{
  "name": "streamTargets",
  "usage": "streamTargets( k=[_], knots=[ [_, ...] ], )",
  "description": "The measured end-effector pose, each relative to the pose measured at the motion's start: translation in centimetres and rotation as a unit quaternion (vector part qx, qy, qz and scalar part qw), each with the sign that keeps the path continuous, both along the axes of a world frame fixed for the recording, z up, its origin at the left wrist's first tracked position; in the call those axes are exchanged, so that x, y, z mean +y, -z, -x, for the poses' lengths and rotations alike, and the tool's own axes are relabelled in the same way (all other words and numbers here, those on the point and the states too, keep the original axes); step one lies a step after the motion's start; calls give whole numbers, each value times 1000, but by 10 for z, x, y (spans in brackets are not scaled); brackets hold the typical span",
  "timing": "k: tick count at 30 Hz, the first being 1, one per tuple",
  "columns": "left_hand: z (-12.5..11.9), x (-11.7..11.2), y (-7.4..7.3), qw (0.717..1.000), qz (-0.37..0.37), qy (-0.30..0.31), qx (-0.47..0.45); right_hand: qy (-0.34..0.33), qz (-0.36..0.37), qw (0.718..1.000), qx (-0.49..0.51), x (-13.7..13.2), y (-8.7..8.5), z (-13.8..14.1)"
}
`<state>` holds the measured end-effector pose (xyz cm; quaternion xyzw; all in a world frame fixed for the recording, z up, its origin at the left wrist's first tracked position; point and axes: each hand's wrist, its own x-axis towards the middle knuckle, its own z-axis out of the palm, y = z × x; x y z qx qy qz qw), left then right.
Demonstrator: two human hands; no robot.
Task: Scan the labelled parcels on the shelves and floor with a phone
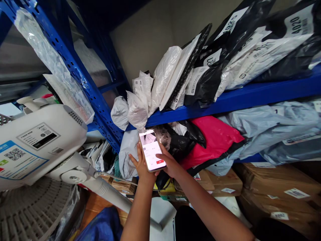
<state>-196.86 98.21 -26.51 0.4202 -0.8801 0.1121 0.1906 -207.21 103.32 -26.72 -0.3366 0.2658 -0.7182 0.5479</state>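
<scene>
A smartphone [151, 150] is held upright and slightly tilted in front of the shelf, its screen lit with a small photo at the top and a red button low down. My left hand [143, 169] supports it from the left and behind, with a thumb and a finger sticking out past the edge. From the right, my right hand [168, 163] grips the phone, its thumb over the lower screen near the red button. The other fingers are mostly hidden behind the phone. Just beyond its top edge sits a small white parcel [137, 108].
A blue metal shelf [240, 100] carries black and white mailing bags [271, 50]. Below lie a pink bag [213, 137], grey bags [288, 124] and cardboard boxes [283, 194]. At the left, a white fan [37, 140] stands close to my left arm.
</scene>
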Motion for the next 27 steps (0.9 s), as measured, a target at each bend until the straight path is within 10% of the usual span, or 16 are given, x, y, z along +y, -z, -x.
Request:
streamTargets(
  k=[16, 22, 27],
  knots=[
    [-18, 18, -19, 994, -13, -67, -81, 64, 39, 992, -106, -15, 8, -15],
    [10, 20, 8, 969, -118, -10, -217, 142, 49, 983, -108, 14, 9, 10],
    [13, 14, 21, 985, -118, -10, -123, 149, 25, 984, -95, 24, -4, 18]
  ],
)
